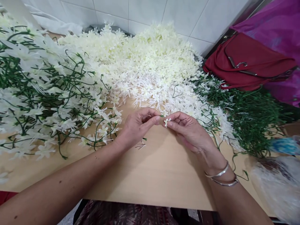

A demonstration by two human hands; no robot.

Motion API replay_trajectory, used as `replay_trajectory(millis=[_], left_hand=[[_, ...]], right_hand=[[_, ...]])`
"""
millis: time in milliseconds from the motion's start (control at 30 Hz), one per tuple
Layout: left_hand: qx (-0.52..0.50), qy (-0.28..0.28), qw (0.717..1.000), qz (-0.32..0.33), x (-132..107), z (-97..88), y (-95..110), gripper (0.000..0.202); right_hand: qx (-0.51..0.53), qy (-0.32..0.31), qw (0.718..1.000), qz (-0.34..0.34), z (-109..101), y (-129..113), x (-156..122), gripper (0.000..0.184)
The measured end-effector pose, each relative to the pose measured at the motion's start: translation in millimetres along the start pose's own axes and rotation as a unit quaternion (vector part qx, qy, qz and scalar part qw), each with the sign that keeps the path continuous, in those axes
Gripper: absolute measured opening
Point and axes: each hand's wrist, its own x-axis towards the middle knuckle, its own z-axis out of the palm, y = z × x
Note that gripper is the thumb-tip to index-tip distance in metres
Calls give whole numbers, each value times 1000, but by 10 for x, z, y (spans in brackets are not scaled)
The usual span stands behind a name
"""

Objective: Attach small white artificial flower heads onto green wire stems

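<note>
My left hand is closed in a pinch, thumb against forefinger, with a bit of green artificial flower stem showing at its fingertips. Most of that stem is hidden by the fingers. Close beside it, my right hand pinches a small white artificial flower between thumb and forefinger. The fingertips of both hands nearly meet above the wooden table. Below my left hand a tuft of thin white stamens pokes out near the tabletop; I cannot tell whether it is held.
Assembled white flowers on green stems heap at the left. Loose cream petals and white stamens pile at the back. Green stems lie at the right, below a red handbag. A clear plastic bag sits front right.
</note>
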Motion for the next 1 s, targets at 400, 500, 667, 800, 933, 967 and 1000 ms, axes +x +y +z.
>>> replay_trajectory(millis=[400, 500, 667, 800, 933, 967, 1000], left_hand=[[54, -18, 998, 25, 14, -3, 28, 16], [68, -18, 997, 33, 15, -3, 15, 15], [81, -24, 996, 39, 7, -3, -11, 16], [89, -32, 994, 46, 3, -5, -4, 17], [88, -40, 994, 49, 5, -5, 6, 17], [87, -41, 994, 48, 5, -4, 8, 17], [85, -41, 994, 45, 5, -3, 10, 17]], right_hand=[[19, -7, 1000, -2, 19, -44, -15, 35], [22, -1, 1000, 8, 16, -59, -20, 36], [27, -5, 999, 17, 27, -73, -19, 38], [18, -12, 1000, 14, 27, -62, -15, 39], [2, -9, 1000, 6, 37, -57, -22, 38], [-3, -9, 1000, 3, 42, -56, -25, 38], [-7, -10, 1000, 1, 46, -55, -28, 38]])
